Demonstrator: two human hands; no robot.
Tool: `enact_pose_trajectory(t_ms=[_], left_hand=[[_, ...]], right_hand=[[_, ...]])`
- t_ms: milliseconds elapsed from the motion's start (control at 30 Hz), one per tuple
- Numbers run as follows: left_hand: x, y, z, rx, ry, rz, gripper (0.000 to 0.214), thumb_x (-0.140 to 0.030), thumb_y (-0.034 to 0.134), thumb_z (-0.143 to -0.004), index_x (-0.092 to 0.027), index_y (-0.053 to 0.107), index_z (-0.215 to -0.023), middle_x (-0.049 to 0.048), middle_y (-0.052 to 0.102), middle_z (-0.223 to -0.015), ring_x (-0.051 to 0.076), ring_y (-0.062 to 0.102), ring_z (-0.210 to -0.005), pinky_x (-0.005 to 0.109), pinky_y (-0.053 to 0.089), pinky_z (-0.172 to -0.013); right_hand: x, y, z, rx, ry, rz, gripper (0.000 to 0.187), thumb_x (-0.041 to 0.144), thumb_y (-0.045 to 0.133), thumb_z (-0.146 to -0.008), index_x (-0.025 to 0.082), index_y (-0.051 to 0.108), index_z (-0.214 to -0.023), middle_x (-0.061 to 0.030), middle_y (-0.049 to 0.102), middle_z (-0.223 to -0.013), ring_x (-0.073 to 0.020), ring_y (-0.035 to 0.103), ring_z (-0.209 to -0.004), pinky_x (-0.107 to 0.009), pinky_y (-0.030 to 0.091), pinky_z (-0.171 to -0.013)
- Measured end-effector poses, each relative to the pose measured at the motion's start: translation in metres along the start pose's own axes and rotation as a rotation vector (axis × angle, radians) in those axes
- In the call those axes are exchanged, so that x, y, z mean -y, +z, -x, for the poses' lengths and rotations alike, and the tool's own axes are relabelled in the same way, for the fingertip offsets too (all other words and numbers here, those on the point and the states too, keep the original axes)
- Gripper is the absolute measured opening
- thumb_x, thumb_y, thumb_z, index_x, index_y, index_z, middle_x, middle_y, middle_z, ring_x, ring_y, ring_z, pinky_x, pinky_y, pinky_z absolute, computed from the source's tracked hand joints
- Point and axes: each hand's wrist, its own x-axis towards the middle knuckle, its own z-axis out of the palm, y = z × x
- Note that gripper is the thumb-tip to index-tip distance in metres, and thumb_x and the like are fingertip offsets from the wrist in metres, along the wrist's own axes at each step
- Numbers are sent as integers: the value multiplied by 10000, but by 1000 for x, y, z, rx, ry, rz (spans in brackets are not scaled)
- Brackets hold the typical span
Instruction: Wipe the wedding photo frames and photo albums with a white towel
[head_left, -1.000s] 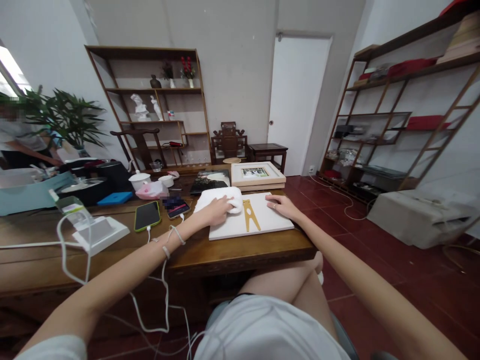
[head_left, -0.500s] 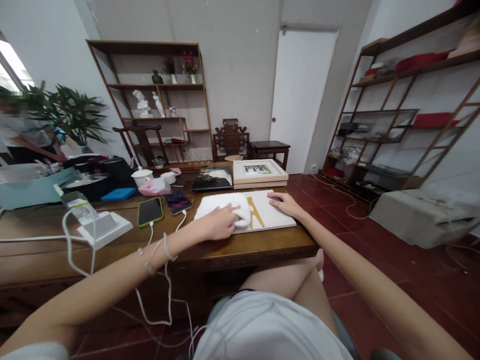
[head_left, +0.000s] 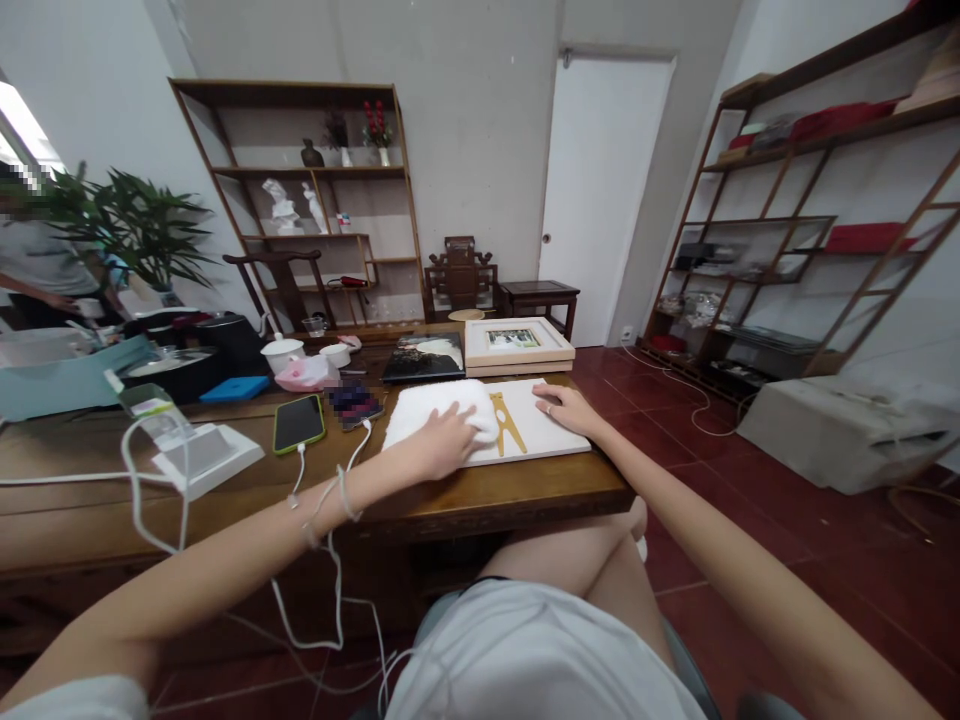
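Observation:
My left hand (head_left: 448,442) lies with its fingers spread on top of a folded white towel (head_left: 420,403), pressing into its pile. The towel covers the left part of a flat white board (head_left: 555,440) near the table's front edge. A gold-yellow, letter-like figure (head_left: 510,425) shows on the board just right of the towel; the towel may hide part of it. My right hand (head_left: 564,406) rests on the right part of the board, fingers stretched out and a ring on one of them.
Behind the board lie a dark picture panel (head_left: 424,356) and a pale wooden frame (head_left: 519,362). Leftward on the table (head_left: 480,495) are a green-edged phone (head_left: 298,424), another plugged-in phone, white cables and a white stand (head_left: 210,458). Another person (head_left: 45,265) stands at far left.
My left hand has loosened, its fingers spreading over the towel instead of curling at its right edge. The towel has shifted slightly left. My right hand stays on the board.

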Motion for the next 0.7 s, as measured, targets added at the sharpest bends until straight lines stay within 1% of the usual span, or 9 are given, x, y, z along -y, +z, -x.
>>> enact_pose_trajectory(t_ms=[67,133,233,300,367,433,533,633,700], left_hand=[[-24,-8,25,17,17,-43,359,-168,306,-892,-179,605,-1089,159,373,-1385,346,353,-1253,517,371,-920],[-42,-15,45,27,60,-65,325,-170,343,-875,-154,625,-1036,163,360,-1393,358,341,-1259,501,375,-923],[-47,-24,52,32,90,-26,327,-212,327,-894,-146,629,-998,160,394,-1372,331,396,-1227,453,386,-920],[-34,-26,40,43,68,29,365,-262,284,-920,-145,620,-1001,160,511,-1256,281,520,-1097,397,416,-876],[-11,-25,18,49,23,76,404,-322,263,-930,-130,614,-987,145,623,-1044,235,602,-900,342,444,-790],[16,-23,-7,6,1,89,440,-346,239,-935,-115,614,-956,132,646,-945,220,604,-830,314,438,-753],[46,-23,-40,-36,-50,112,461,-399,245,-929,-110,605,-932,124,645,-932,214,591,-816,293,420,-746],[56,-28,-63,4,-119,138,484,-432,247,-922,-99,597,-935,133,641,-943,209,587,-796,277,412,-719],[53,-30,-77,20,-92,144,501,-446,244,-919,-92,599,-924,138,639,-950,203,584,-782,271,411,-701]], right_hand=[[0,0,0,7,-5,16,302,236,573,-733,201,671,-1016,-54,612,-1200,-231,515,-1176,-397,324,-1056],[0,0,0,7,-10,31,307,238,566,-738,185,670,-1022,-68,610,-1202,-234,521,-1168,-395,326,-1055],[1,-1,0,6,-10,33,306,244,568,-736,188,673,-1018,-68,613,-1197,-236,527,-1161,-399,325,-1055],[1,-1,0,5,-4,31,301,244,569,-736,201,674,-1015,-57,615,-1195,-234,525,-1163,-401,324,-1056],[2,-1,0,8,-2,37,300,237,566,-739,203,672,-1018,-54,614,-1197,-230,521,-1169,-400,321,-1058],[2,-1,0,10,-1,44,299,230,563,-742,199,671,-1019,-56,613,-1198,-227,519,-1171,-398,320,-1059],[2,-1,0,5,-3,37,297,233,563,-742,194,673,-1015,-60,611,-1201,-228,520,-1171,-395,323,-1058],[0,0,0,0,-6,24,297,235,568,-738,190,675,-1012,-65,609,-1203,-233,519,-1171,-397,321,-1059],[0,0,0,5,-6,23,301,232,570,-737,184,673,-1015,-70,610,-1201,-235,520,-1169,-399,320,-1059]])
